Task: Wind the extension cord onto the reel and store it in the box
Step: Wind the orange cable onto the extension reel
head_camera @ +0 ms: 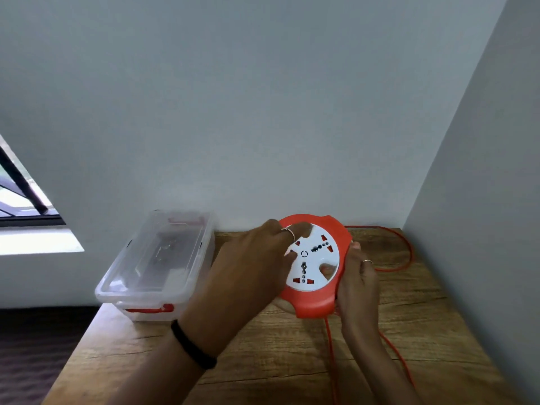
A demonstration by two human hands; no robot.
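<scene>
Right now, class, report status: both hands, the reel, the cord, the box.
Left hand on the reel face, fingers on the white disc. Right hand grips the reel's rim. Orange cord loose on the table. Box lidded, beside reel.

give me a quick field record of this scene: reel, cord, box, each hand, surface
reel: orange reel with white socket face, held tilted just above the table
cord: orange cord loops loose behind the reel and trails off the near edge; not fully wound
box: clear plastic box, lid on, left of the reel
left hand: left hand on the white face, fingers curled over it
right hand: right hand grips the reel's right rim
surface: wooden table
</scene>
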